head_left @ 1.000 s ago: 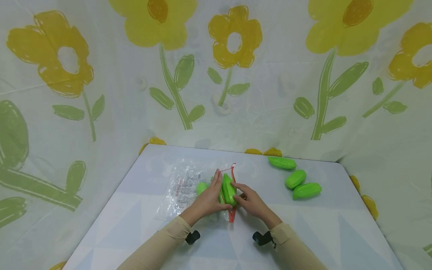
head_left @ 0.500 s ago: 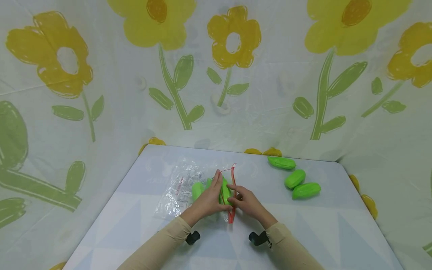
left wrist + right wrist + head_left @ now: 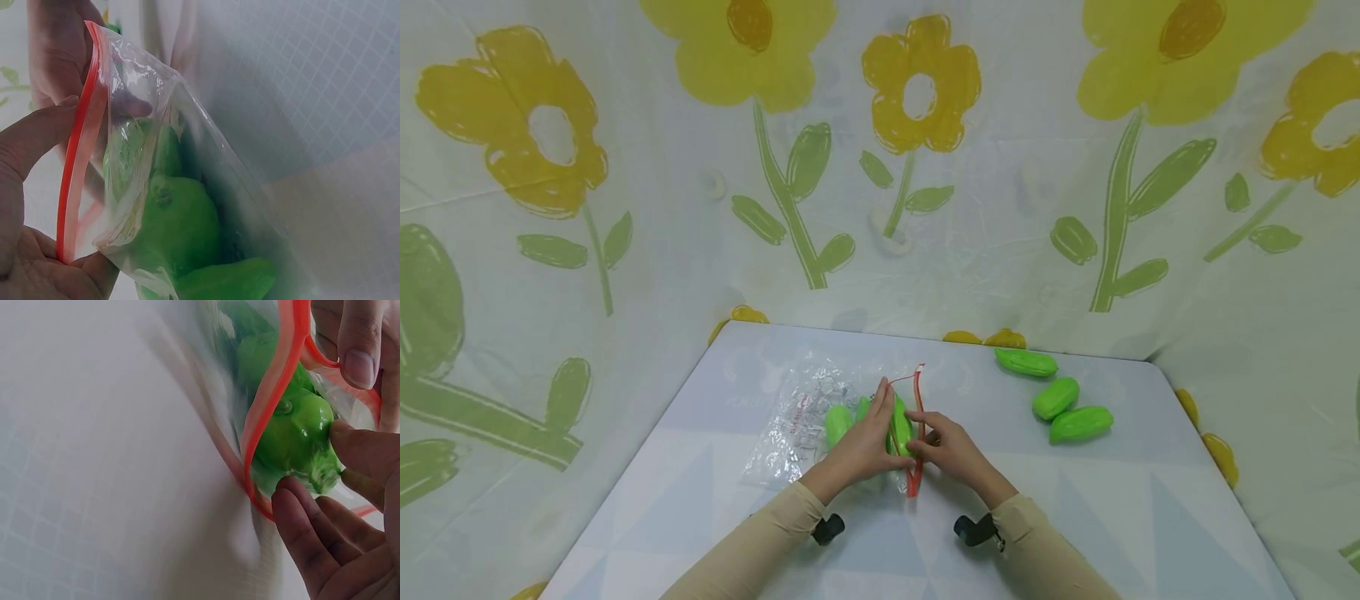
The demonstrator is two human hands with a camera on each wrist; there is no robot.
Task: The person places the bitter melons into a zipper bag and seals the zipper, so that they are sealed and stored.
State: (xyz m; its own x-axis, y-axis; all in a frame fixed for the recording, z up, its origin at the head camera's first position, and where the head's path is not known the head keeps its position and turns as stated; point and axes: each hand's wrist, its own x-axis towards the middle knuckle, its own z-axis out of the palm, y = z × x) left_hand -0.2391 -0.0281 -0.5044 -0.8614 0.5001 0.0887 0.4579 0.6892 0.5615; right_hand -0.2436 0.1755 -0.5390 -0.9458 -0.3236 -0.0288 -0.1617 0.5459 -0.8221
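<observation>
A clear zip bag (image 3: 793,417) with a red zip edge lies in front of me, its mouth towards the right. My left hand (image 3: 867,437) holds the mouth apart, its thumb (image 3: 47,134) against the red zip. With thumb and fingertips my right hand (image 3: 951,450) pinches a glossy, lobed green pepper-shaped vegetable (image 3: 297,440) at the mouth of the bag. Its stem end points inwards. More green vegetables (image 3: 178,219) show through the plastic, one (image 3: 837,423) left of my left hand. Part of the bag is hidden behind my hands.
On the right of the pale table (image 3: 1120,517) lie three loose vegetables: one (image 3: 1026,362) near the back edge, one (image 3: 1056,398) in front of it and another (image 3: 1081,424) close by. A flowered cloth (image 3: 985,250) hangs behind and at both sides.
The pinched green vegetable has moved left, deeper into the bag, and my right hand has followed it slightly. The vegetable beside my left hand has shifted left too. My left hand has stayed put.
</observation>
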